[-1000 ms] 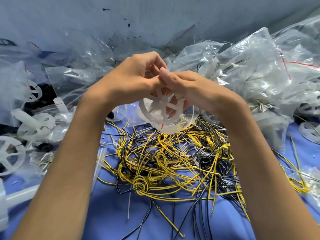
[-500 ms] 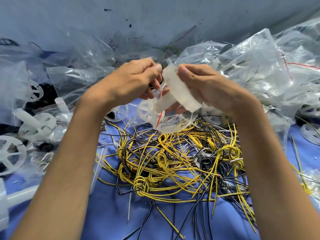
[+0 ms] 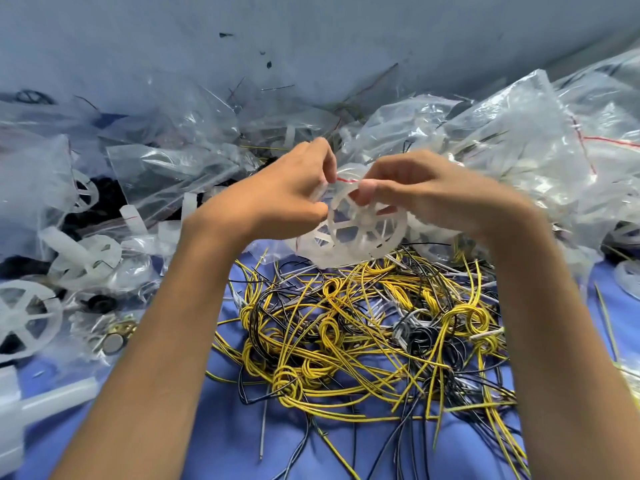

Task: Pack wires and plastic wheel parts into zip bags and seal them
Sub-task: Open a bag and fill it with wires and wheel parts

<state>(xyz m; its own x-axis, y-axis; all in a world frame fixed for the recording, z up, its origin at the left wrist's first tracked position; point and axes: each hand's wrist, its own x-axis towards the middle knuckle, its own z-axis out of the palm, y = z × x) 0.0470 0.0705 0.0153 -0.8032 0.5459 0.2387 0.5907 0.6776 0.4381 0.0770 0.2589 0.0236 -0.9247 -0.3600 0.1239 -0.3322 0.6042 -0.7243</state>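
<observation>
Zip bag (image 3: pixel 346 216) holding white plastic wheel parts (image 3: pixel 363 230) hangs above the tangled wires (image 3: pixel 363 341), its red-lined top pinched shut by left hand (image 3: pixel 277 202) and right hand (image 3: pixel 426 195) (sealing apparently underway). Filled bags (image 3: pixel 519 150) lie behind; many wires remain loose on the blue tabletop (image 3: pixel 225 445).

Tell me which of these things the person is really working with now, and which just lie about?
In use:
left hand and right hand, pinching the zip bag at its red strip
white spoked wheel in that bag

Lying about:
yellow and black wires
filled bags at the right
loose wheel at the left
blue cloth
</observation>
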